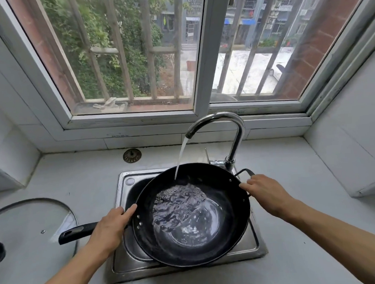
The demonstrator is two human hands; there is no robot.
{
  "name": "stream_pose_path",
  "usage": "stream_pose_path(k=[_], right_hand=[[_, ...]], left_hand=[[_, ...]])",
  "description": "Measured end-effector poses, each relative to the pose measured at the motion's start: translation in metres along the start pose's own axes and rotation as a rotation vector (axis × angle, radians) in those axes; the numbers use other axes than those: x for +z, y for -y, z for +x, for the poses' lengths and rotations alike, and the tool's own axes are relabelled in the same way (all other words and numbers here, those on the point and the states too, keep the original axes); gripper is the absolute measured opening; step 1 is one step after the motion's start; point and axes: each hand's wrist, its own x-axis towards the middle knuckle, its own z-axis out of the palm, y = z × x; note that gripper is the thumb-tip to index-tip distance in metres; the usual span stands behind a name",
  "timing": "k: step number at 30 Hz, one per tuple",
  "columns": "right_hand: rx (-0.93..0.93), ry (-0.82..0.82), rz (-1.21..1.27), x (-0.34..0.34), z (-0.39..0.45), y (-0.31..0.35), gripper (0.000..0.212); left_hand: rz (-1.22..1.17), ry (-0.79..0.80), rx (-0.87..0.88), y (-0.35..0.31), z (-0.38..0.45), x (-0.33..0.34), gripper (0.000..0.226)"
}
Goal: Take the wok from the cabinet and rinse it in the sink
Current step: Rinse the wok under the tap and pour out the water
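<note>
The rinse step is in hand. The wok [193, 216] sits over the steel sink [132, 266], tilted slightly, with its rim resting toward the basin's right edge. Water [180, 157] runs from the gooseneck faucet [229, 126] onto the wok's far inner wall and pools in the bowl.

The left hand [111, 227] grips the wok at the root of the long black handle [78, 232], thumb along the rim. The right hand [266, 192] holds the opposite rim beside the small loop handle [246, 172], fingers curled over the edge.

A glass lid [29, 226] lies on the desk [294, 179] to the left, apart from the sink. A sink strainer [132, 155] lies on the desk behind the basin.

Next move, as judged: swirl the pooled water around the inner wall, then tip the wok to drain into the sink. Both hands must keep a firm hold, since the water adds weight and the rim is wet.
</note>
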Motion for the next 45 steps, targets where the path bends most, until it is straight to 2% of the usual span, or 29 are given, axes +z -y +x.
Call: stream_pose_path(k=[5, 15, 28, 39, 45], right_hand=[[0.008, -0.073, -0.024, -0.015, -0.012, -0.009, 0.041], [0.044, -0.151, -0.029, -0.045, -0.036, -0.031, 0.049], [0.006, -0.159, -0.058, -0.055, -0.043, -0.042, 0.045], [0.020, -0.152, -0.082, -0.056, -0.051, -0.031, 0.047], [0.070, -0.123, -0.106, -0.045, -0.047, -0.024, 0.054]], left_hand=[[-0.017, 0.024, 0.014, -0.009, 0.010, -0.004, 0.082], [-0.129, -0.003, 0.092, -0.036, 0.037, -0.011, 0.074], [-0.153, 0.015, 0.119, -0.043, 0.051, -0.004, 0.077], [-0.139, -0.118, 0.168, -0.033, 0.061, -0.005, 0.078], [-0.108, -0.115, 0.174, -0.024, 0.069, -0.013, 0.081]])
